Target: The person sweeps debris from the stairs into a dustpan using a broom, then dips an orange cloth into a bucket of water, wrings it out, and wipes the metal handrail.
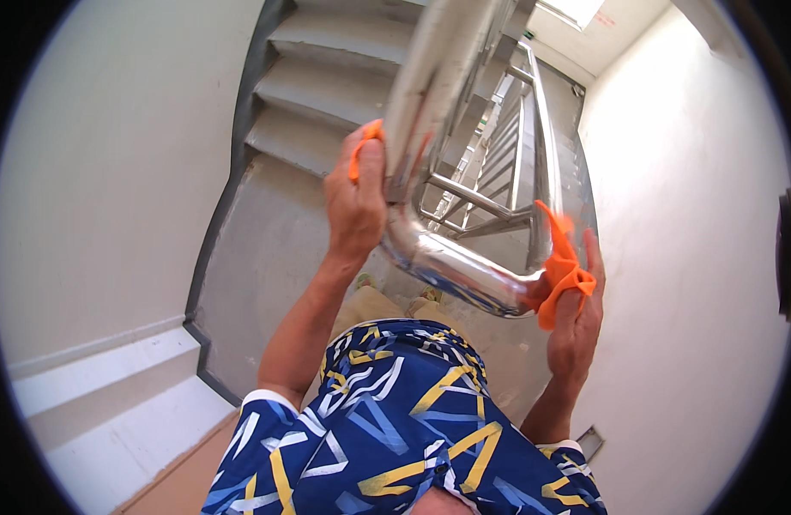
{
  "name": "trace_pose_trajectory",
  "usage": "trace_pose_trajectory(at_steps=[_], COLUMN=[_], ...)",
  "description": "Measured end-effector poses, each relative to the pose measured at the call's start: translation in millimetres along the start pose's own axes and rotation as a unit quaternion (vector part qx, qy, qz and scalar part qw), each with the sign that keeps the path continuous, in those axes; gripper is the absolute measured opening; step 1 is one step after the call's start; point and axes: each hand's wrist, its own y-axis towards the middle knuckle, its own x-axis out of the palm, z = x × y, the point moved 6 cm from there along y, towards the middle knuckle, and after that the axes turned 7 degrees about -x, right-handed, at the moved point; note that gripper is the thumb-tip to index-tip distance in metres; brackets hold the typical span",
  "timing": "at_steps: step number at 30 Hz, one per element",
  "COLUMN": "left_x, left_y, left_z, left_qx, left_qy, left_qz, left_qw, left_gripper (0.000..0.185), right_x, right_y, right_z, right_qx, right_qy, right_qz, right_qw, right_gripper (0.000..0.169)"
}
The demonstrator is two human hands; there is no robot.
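A polished metal handrail [466,261] bends in a U in front of my body, with one leg rising along the stairs on the left. My left hand [360,203] grips an orange cloth [368,143] against the outer side of that left leg, just above the bend. At the opposite corner, my right hand [579,315] has a second piece of orange cloth [566,280] bunched under the thumb, pressed to the rail's outer side. Its fingers look slightly blurred. Whether the two orange pieces are one cloth cannot be seen, as the rail stands between them.
Concrete steps [331,84] climb at the upper left. Metal balusters [498,161] line the stairwell gap beyond the bend. A white wall [678,257] runs along the right, another wall [125,161] along the left. A white ledge [112,386] juts out at the lower left.
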Motion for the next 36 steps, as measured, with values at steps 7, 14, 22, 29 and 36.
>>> trace_pose_trajectory(at_steps=[7, 14, 22, 29, 36], left_x=[-52, -273, -465, -472, -440], left_y=[-2, -71, -146, -67, 40], left_z=[-64, -240, -301, -324, -308], left_qx=[-0.185, -0.319, -0.467, -0.441, -0.444], left_qy=[-0.364, -0.309, -0.248, -0.290, -0.288], left_qz=[-0.032, 0.075, 0.187, 0.133, 0.060], left_qw=[0.913, 0.893, 0.828, 0.839, 0.846], left_gripper=[0.038, 0.038, 0.039, 0.038, 0.041], right_x=[70, 108, 195, 332, 337], right_y=[-10, -33, -25, -131, -28], right_z=[-29, -53, -85, -5, 82], right_qx=[-0.123, -0.108, -0.109, 0.313, 0.160], right_qy=[-0.219, -0.176, -0.279, 0.401, 0.608], right_qz=[-0.008, 0.107, 0.164, 0.196, 0.307], right_qw=[0.968, 0.973, 0.940, 0.838, 0.715], right_gripper=[0.026, 0.028, 0.035, 0.050, 0.059])
